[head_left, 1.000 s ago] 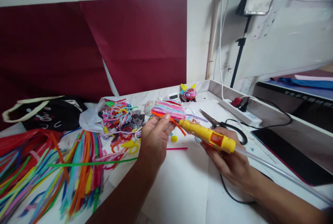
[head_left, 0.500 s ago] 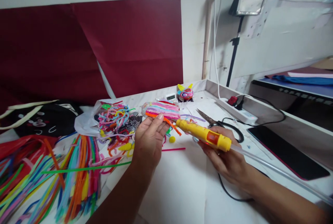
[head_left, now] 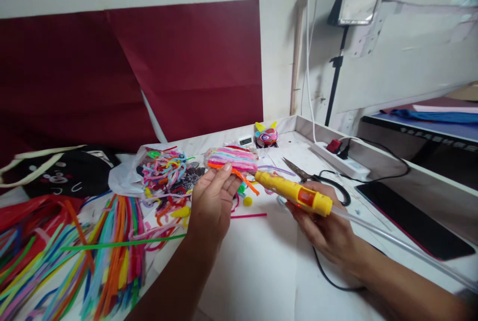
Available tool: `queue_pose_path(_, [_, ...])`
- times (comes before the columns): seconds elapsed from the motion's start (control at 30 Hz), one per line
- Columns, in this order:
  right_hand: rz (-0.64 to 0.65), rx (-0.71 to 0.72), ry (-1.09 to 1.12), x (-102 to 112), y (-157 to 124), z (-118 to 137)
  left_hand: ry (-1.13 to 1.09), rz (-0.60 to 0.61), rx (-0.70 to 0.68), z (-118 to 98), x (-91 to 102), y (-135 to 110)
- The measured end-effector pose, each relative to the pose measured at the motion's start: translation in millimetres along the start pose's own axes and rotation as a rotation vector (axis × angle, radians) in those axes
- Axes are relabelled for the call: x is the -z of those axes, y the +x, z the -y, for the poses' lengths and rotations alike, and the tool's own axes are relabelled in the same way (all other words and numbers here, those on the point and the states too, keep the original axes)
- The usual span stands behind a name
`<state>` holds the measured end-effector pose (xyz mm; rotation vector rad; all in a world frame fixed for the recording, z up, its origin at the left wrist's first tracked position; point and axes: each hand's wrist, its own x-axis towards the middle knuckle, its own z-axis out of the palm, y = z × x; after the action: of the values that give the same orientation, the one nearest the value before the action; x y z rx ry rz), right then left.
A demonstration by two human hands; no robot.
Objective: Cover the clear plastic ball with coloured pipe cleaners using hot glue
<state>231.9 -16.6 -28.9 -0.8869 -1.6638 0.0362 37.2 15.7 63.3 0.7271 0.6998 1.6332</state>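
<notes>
My left hand [head_left: 213, 200] is closed around a plastic bottle [head_left: 235, 158] wrapped in rows of pink, white and blue pipe cleaners. Along its near side runs an orange pipe cleaner [head_left: 249, 184], whose loose end sticks out to the right past my fingers. My right hand [head_left: 324, 229] grips a yellow hot glue gun [head_left: 289, 190] with a long clear glue stick [head_left: 405, 244] trailing from its back. The glue gun's tip is close to the bottle's right end; whether it touches the orange pipe cleaner I cannot tell.
Bundled pipe cleaners [head_left: 115, 251] spread over the left side, near a plastic bag of scraps [head_left: 127, 174] and a black bag [head_left: 70, 171]. Scissors [head_left: 317, 177], a phone [head_left: 411, 219] and a power strip [head_left: 341, 161] lie at right. A decorated figure [head_left: 266, 135] stands behind.
Both hands keep nearly the same pose. The bottle and the glue gun have barely shifted; the whole view has moved slightly.
</notes>
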Motion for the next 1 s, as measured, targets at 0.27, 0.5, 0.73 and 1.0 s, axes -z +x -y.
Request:
queue_pose_path(0.27, [0.011, 0.012, -0.012, 1.9, -0.8, 3.3, 0.011, 0.019, 0.007, 5.5, -2.0, -3.2])
queue_pose_path(0.5, [-0.003, 0.061, -0.062, 0.2, -0.5, 3.2, 0.041, 0.031, 0.017, 11.0, -1.7, -5.3])
queue_pose_path(0.73, [0.033, -0.008, 0.005, 0.1, -5.1, 2.6, 0.027, 0.046, 0.021, 9.8, -0.9, -4.7])
queue_pose_path(1.0, [0.002, 0.068, -0.058, 2.8, 6.5, 10.2, 0.017, 0.017, 0.011, 5.5, -1.2, -2.9])
